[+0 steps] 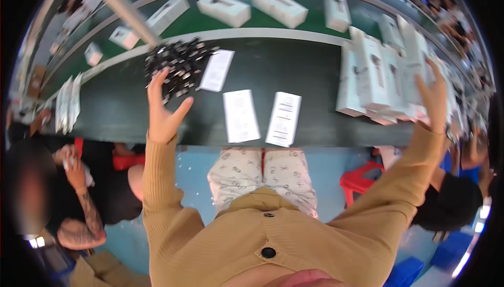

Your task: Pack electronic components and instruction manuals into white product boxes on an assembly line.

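My left hand (167, 114) is open, thumb and fingers spread, at the near edge of a heap of short black cables with metal ends (181, 65). Nothing shows between its fingers. Off to the right, my right hand (434, 98) is open as well, fingers apart, over a cluster of upright white boxes (373, 72). Whether it touches one of them I cannot tell. Between my hands lie two stacks of printed white leaflets, the left one (241, 116) and the right one (284, 119). A third white leaflet stack (217, 71) rests against the cables.
Behind the dark green table (310, 66), a raised green conveyor (239, 30) carries several white boxes, one (224, 9) near its middle. A slanted pole (123, 6) rises at back left. People sit on both sides; a red stool (359, 179) stands at right.
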`<state>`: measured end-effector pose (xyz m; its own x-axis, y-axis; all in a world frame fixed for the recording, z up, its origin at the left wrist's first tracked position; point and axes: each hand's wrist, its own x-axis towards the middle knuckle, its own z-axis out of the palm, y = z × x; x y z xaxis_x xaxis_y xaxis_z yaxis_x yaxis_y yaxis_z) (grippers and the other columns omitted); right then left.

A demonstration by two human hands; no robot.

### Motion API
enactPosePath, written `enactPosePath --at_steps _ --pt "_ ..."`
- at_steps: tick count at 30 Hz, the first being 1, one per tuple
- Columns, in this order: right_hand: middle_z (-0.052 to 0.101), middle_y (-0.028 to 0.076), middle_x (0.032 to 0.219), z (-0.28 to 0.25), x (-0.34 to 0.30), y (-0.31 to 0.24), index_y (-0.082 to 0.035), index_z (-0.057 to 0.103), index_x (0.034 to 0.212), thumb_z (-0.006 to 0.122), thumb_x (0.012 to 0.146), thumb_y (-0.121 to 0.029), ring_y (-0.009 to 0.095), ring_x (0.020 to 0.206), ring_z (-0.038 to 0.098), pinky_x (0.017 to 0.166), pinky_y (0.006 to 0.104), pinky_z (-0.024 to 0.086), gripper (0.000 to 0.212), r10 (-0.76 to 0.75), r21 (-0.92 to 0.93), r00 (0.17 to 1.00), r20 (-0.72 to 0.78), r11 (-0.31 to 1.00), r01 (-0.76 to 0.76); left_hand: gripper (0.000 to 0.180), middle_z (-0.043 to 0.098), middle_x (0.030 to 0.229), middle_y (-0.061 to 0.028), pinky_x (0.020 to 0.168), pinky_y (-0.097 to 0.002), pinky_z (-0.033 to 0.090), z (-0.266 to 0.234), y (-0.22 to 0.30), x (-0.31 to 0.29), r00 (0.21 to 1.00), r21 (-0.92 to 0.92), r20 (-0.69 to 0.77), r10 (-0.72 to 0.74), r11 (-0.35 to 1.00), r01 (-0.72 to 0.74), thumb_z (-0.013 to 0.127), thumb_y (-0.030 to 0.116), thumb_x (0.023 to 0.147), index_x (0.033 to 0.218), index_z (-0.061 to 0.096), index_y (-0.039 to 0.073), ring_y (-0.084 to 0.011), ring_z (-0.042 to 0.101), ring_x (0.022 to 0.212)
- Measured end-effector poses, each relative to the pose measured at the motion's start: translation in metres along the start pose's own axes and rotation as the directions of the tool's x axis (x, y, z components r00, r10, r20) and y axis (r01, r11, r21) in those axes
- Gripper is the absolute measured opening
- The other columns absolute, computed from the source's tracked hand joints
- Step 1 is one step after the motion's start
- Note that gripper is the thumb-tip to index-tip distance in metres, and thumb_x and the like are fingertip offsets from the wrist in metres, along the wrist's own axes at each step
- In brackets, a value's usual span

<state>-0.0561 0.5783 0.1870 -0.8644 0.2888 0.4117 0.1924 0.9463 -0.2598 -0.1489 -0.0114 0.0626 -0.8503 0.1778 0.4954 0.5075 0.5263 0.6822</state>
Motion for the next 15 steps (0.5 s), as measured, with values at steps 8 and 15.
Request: enactPosePath --at_steps 8,15 --pt "0.055 0.019 0.126 0.036 0.001 -0.044 -0.007 0.058 0.123 0.068 0.082 -0.023 0.036 0.115 0.053 0.096 0.0415 0.041 0.045 -0.393 -0.422 0.899 -0.194 0.861 0.285 0.069 0.038 0.138 -0.0203 0.104 -0.0533 0.027 -0.034 -0.047 0.029 0.998 0.723 0.060 0.014 0.689 -0.053 0.077 0.032 0.068 0.129 0.051 0.014 -0.0444 0.026 0.133" --pt "0.048 0.020 0.127 0.168 -0.139 -0.270 -0.001 0.054 0.122 0.076 0.066 -0.040 0.035 0.123 0.042 0.103 0.0530 0.030 0.071 -0.764 0.406 0.603 0.230 0.638 0.654 0.033 0.062 0.099 -0.0069 0.086 -0.0435 0.040 0.047 -0.039 0.095 0.927 0.576 0.322 0.195 0.736 -0.355 0.069 0.029 0.074 0.103 0.065 0.013 -0.0272 0.055 0.103"
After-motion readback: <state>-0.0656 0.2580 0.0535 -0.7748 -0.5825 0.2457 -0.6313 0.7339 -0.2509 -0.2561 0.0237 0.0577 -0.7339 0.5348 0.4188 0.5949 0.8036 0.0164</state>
